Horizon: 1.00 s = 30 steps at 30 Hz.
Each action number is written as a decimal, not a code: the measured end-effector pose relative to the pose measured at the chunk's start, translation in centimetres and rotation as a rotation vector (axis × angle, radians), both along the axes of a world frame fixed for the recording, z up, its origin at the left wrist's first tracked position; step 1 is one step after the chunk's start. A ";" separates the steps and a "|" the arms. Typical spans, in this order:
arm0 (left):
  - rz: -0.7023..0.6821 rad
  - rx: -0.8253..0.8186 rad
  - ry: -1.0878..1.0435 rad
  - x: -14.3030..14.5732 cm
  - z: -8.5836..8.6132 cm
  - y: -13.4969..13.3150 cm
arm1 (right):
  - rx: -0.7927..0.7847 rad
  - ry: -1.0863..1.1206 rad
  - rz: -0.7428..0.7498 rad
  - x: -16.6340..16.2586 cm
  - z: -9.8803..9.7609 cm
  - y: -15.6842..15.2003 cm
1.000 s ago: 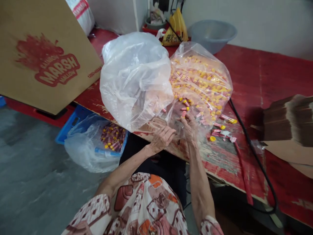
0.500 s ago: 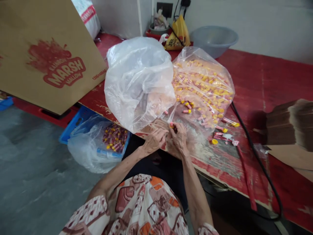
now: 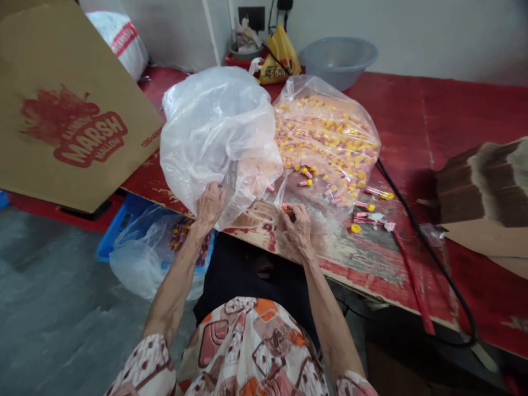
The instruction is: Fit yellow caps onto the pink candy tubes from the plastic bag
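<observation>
Near the front edge of the worn red wooden tabletop [image 3: 406, 121], the right hand [image 3: 300, 224] pinches a small pink-and-yellow tube [image 3: 284, 207], an open gap separating it from the left hand [image 3: 210, 204], grip unclear, against a cloudy plastic bag [image 3: 216, 129].

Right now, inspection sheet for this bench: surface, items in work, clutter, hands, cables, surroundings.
Surface: red tabletop, paint worn away along the near edge.
Items in work: clear bag full of pink tubes with yellow caps; cloudy bag beside it.
Clutter: loose yellow cap and red strip, right of the clear bag.
Hands: left hand on the cloudy bag, grip unclear; right hand holds a small pink tube at its fingertips.
Cables: black cable across the tabletop, looping at the near edge.
Surroundings: printed carton left, blue crate below, basin behind, cardboard stack right.
</observation>
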<state>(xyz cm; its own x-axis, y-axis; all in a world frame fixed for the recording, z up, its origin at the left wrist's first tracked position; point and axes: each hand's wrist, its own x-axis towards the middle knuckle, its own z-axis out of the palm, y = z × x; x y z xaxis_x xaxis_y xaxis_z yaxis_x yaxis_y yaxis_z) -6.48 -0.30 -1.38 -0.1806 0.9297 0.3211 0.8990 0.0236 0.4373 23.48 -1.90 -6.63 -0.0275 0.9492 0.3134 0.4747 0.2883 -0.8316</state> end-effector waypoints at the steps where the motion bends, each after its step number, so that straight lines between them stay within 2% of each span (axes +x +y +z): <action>1: -0.022 0.017 -0.067 0.7 0.5 -0.1 | -0.006 0.004 -0.006 0.0 0.0 0.0; 5: -0.231 0.022 -0.410 5.9 1.4 -0.1 | -0.010 -0.055 0.010 0.0 -0.2 0.1; 8: -0.401 -0.036 -0.478 10.0 0.9 0.5 | -0.011 -0.064 0.015 0.0 -0.5 0.3; 11: -0.517 -0.018 -0.408 12.3 0.1 1.2 | -0.012 -0.076 0.029 0.1 -0.8 0.5; 17: -0.653 -0.044 -0.116 12.7 -0.5 1.1 | -0.003 -0.036 -0.051 -0.3 -1.4 0.5; 22: -0.669 -0.078 0.119 14.0 -0.1 0.7 | 0.010 0.054 -0.157 -0.1 -1.0 -0.2; 27: -0.715 -0.166 0.240 16.1 0.9 2.1 | 0.002 0.119 -0.419 1.4 -0.6 -0.7; 30: -0.760 -0.202 0.280 17.0 1.5 3.1 | -0.025 0.149 -0.439 1.8 -0.7 -0.6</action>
